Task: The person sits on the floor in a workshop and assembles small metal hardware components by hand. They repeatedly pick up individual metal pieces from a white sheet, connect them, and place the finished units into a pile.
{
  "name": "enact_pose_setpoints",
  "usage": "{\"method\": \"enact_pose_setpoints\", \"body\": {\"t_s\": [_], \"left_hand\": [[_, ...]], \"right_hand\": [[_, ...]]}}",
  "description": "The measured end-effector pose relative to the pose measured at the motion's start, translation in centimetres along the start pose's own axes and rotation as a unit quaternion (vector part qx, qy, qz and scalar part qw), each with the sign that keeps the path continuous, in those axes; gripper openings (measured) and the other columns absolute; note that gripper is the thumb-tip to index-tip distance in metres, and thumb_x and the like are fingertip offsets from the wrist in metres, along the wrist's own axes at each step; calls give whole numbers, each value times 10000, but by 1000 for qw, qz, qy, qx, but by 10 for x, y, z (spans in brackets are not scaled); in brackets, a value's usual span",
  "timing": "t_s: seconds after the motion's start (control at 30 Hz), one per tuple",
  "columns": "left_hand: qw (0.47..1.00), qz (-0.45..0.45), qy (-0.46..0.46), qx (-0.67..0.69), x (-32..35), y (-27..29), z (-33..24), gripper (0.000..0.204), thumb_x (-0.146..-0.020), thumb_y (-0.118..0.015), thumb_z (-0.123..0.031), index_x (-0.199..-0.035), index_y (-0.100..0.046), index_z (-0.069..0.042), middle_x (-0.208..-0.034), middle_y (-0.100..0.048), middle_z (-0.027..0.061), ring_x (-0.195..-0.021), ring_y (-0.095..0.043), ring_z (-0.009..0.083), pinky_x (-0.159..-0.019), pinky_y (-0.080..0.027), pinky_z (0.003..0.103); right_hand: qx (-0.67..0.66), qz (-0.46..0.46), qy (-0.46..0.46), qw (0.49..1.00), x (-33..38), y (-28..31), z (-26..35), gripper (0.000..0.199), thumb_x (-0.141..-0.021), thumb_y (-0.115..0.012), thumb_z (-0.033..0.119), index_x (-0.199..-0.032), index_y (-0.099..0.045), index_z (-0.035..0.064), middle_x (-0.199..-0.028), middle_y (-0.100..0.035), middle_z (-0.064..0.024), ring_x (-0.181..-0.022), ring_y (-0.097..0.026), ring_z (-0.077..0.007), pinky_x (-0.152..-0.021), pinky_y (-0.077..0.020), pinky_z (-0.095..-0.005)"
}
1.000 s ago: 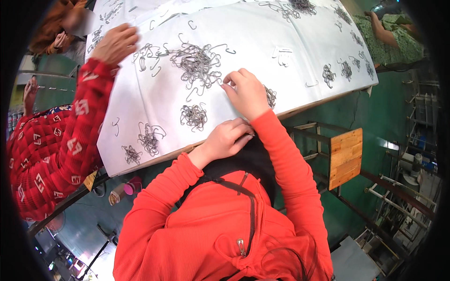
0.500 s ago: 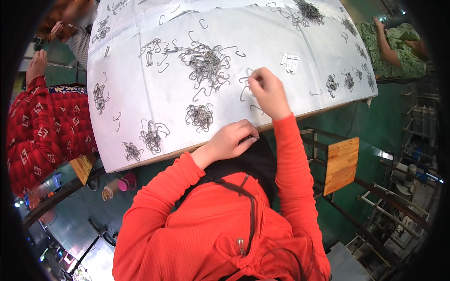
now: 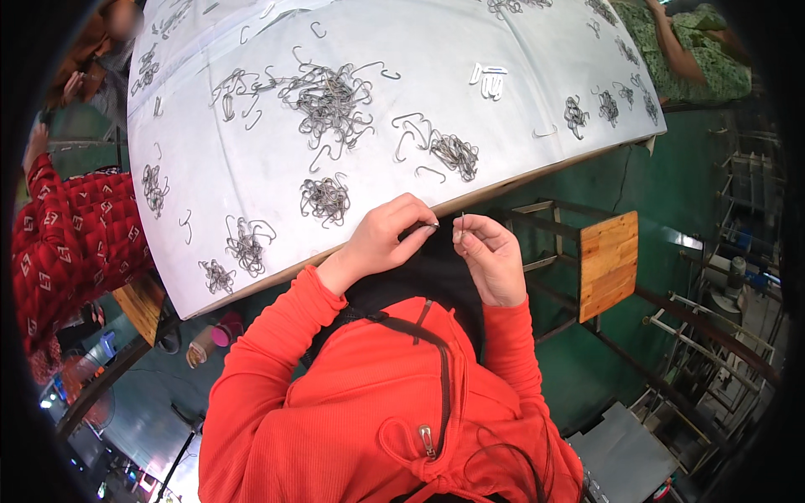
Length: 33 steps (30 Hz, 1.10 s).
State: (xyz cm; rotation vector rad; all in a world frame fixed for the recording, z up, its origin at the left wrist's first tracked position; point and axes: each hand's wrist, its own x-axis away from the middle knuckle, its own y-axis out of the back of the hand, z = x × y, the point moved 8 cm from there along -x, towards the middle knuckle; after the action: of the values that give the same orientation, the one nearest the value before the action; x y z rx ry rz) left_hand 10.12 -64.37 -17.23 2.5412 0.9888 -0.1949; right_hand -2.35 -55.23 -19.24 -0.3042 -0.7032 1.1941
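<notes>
Both hands meet just off the near edge of the white table [image 3: 503,50]. The left hand [image 3: 381,239] pinches a small wire hook [image 3: 430,225]; the right hand [image 3: 490,256] pinches a thin upright wire [image 3: 462,225]. Hook piles [image 3: 325,199] lie nearby.

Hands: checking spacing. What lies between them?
Head view: a small gap between left hand and right hand, with dark cloth behind it.

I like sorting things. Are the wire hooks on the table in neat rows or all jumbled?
Jumbled. The wire hooks lie in tangled heaps on the white table, with loose ones scattered between.
</notes>
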Motion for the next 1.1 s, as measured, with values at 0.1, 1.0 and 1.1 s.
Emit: {"method": "enact_pose_setpoints", "body": {"t_s": [0.1, 1.0, 1.1], "left_hand": [[1000, 1, 3, -4, 0, -1, 1, 134, -807, -664, 36, -923, -630, -23, -884, -617, 86, -758, -613, 180, -616, -485, 266], [1000, -11, 16, 4, -1, 1, 0, 107, -806, -673, -14, -898, -626, -39, -838, -608, 81, -718, -617, 230, -619, -496, 308], [1000, -9, 17, 1, -2, 2, -1, 108, -806, -671, -10, -901, -627, -37, -840, -609, 81, -717, -617, 228, -619, -498, 307]], "right_hand": [[-43, -13, -15, 999, 3, 1, -10, 209, -911, -624, 20, -1111, -629, -39, -1044, -661, -91, -882, -590, -111, -767, -477, -246], [29, -75, 23, 996, -4, 0, -20, 67, -886, -646, 16, -946, -618, 21, -879, -590, 26, -752, -482, -34, -660, -385, -185], [36, -84, 19, 996, -5, -1, -22, 72, -892, -630, 19, -960, -607, 17, -874, -566, 14, -726, -467, -59, -646, -383, -205]]}}
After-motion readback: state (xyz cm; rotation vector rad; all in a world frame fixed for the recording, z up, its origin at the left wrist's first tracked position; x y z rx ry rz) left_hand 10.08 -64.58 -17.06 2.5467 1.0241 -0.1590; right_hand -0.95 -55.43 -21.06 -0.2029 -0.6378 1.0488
